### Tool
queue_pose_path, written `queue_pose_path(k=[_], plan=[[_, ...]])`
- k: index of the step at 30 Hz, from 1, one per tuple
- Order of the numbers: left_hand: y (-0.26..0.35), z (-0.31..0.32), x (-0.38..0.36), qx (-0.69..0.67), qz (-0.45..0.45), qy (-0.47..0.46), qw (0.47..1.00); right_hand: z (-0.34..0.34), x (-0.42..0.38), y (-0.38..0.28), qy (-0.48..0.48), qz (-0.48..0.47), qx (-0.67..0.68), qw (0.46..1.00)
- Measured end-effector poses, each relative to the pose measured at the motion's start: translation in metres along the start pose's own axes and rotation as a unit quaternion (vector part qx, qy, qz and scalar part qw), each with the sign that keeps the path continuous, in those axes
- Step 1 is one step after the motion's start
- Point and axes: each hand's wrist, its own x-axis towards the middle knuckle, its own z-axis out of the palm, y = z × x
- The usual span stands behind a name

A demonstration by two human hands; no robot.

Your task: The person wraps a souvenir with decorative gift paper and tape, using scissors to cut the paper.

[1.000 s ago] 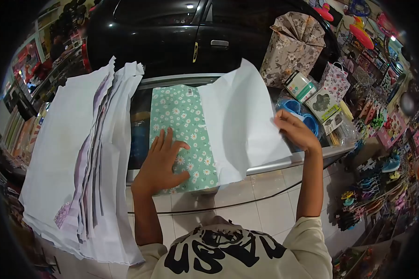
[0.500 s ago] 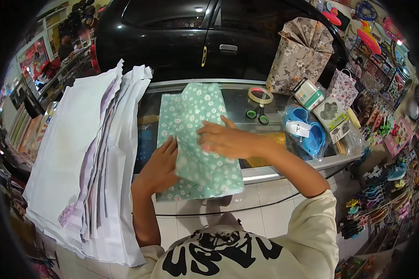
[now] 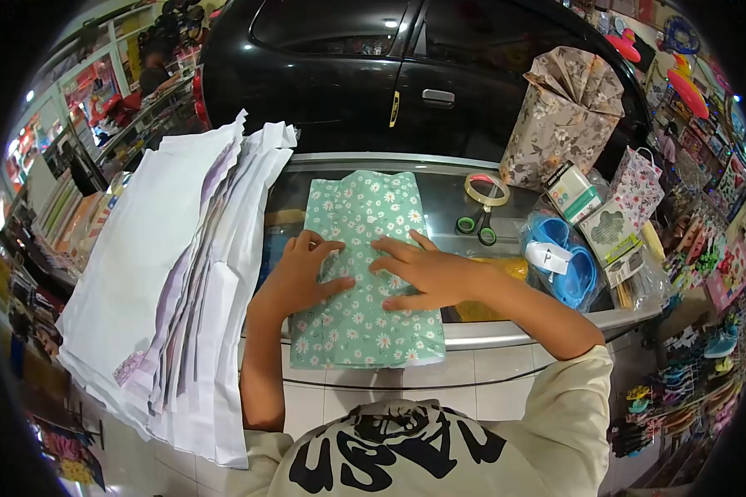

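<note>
A green sheet of daisy-patterned wrapping paper, folded into a rectangle, lies on the glass counter and hangs slightly over its front edge. My left hand rests on the paper's left part with its fingers spread. My right hand lies on the right part, fingers apart and pointing left. Both palms face down, and neither hand grips anything. To the right of the paper are a roll of tape and green-handled scissors.
White-backed paper sheets are stacked at left. At right stand a floral paper bag, blue bagged shoes and several small packages. A black car is behind the glass counter. A yellow packet shows near my right forearm.
The paper's raised upper flap has come down flat, and the sheet now looks smoother and wider. My left hand moved up onto its surface; my right hand shifted right, and the view turned slightly.
</note>
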Motion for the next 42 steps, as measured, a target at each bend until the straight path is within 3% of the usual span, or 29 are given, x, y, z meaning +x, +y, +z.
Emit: queue_pose_path(k=[2, 6, 12, 15, 22, 25, 28, 29, 31, 34, 37, 40, 42], plan=[[-0.002, 0.006, 0.000, 0.007, -0.016, 0.001, 1.000, 0.009, -0.006, 0.004, 0.034, -0.021, -0.029, 0.999], [-0.016, 0.029, -0.001, 0.064, 0.061, 0.109, 0.990, 0.013, -0.022, 0.015, 0.049, -0.035, -0.053, 0.997], [-0.050, 0.050, 0.004, 0.169, 0.184, 0.159, 0.955, 0.006, -0.036, 0.020, 0.029, -0.028, -0.046, 0.998], [-0.020, 0.028, -0.001, 0.046, 0.040, 0.083, 0.995, 0.005, -0.038, 0.021, 0.023, -0.021, -0.037, 0.999], [-0.005, 0.014, 0.003, 0.059, -0.040, -0.024, 0.997, 0.006, -0.041, 0.023, 0.016, -0.006, -0.030, 0.999], [0.014, 0.010, 0.009, 0.000, -0.026, 0.010, 1.000, 0.008, -0.042, 0.021, 0.023, -0.002, -0.031, 0.999], [0.014, 0.031, 0.008, 0.139, 0.067, 0.039, 0.987, 0.000, -0.040, 0.017, 0.008, 0.009, -0.026, 1.000], [0.015, 0.038, 0.009, 0.107, 0.027, -0.024, 0.994, -0.008, -0.036, 0.014, -0.025, 0.057, 0.010, 0.998], [0.013, 0.042, 0.009, 0.108, 0.030, -0.020, 0.993, -0.031, -0.019, 0.001, -0.089, 0.153, 0.083, 0.981], [0.015, 0.041, 0.009, 0.102, 0.028, -0.021, 0.994, -0.026, 0.007, 0.010, 0.071, 0.056, 0.019, 0.996], [0.016, 0.039, 0.009, 0.099, 0.025, -0.021, 0.995, -0.004, 0.045, 0.030, 0.138, 0.071, -0.076, 0.985], [0.014, 0.042, 0.008, 0.089, 0.027, -0.014, 0.996, 0.008, 0.065, 0.047, 0.030, 0.254, -0.114, 0.960], [0.012, 0.043, 0.009, 0.090, 0.031, -0.007, 0.995, 0.011, 0.063, 0.059, 0.030, 0.244, -0.091, 0.965]])
